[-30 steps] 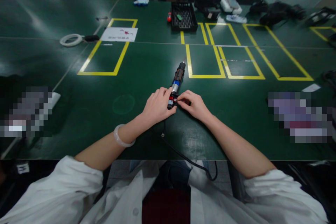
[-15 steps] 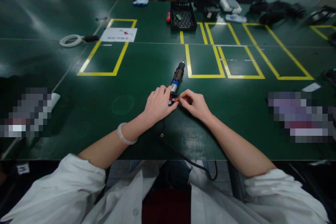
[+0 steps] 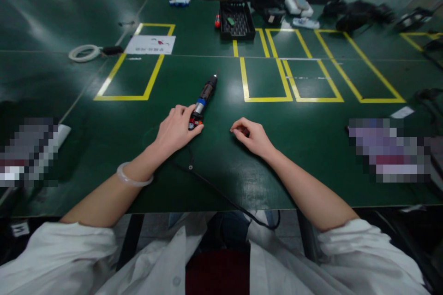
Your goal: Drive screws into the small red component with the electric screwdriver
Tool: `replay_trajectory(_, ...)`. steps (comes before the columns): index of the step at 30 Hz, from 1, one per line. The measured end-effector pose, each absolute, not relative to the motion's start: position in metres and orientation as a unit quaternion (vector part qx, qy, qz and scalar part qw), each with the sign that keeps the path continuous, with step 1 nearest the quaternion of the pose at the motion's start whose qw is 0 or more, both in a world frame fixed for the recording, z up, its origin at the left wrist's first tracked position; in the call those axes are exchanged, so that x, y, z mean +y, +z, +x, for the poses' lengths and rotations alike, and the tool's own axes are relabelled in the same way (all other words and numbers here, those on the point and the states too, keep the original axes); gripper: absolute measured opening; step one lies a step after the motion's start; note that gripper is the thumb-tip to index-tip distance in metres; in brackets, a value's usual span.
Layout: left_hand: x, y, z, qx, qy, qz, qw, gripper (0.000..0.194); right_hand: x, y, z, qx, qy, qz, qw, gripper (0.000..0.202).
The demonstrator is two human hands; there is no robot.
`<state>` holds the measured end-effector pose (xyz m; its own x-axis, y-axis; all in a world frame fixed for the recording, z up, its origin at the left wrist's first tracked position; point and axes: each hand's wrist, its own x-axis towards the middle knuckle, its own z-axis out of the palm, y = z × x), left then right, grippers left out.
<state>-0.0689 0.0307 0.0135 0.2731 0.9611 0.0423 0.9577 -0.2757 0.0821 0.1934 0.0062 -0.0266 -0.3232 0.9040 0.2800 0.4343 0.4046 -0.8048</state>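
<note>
A black electric screwdriver (image 3: 204, 97) with a silver and blue band lies on the green table, its bit pointing away to the upper right. My left hand (image 3: 177, 125) is wrapped round its rear end, where small red and orange parts show beside my thumb. A black cable (image 3: 221, 193) runs from there toward the table's front edge. To the right, apart from the tool, my right hand (image 3: 252, 136) is closed in a loose pinch above the table. Whatever its fingertips may hold is too small to make out.
A black tray (image 3: 237, 33) stands at the back, with a red object (image 3: 217, 21) beside it. A white sheet (image 3: 151, 44) and a coiled white cable (image 3: 84, 53) lie at the back left. Blurred-out devices sit at both sides. Yellow tape outlines (image 3: 268, 99) mark the table.
My left hand has moved left with the screwdriver. My right hand has come away from the tool's rear end, so a gap now separates the two hands.
</note>
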Motion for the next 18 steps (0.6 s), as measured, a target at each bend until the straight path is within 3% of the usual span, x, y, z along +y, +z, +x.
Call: replay_trajectory(18,0.107,0.015,-0.224,0.748,0.021,0.664,0.003,0.072,0.005,-0.026,0.193,-0.759,0.318,-0.439,0.361,0.009)
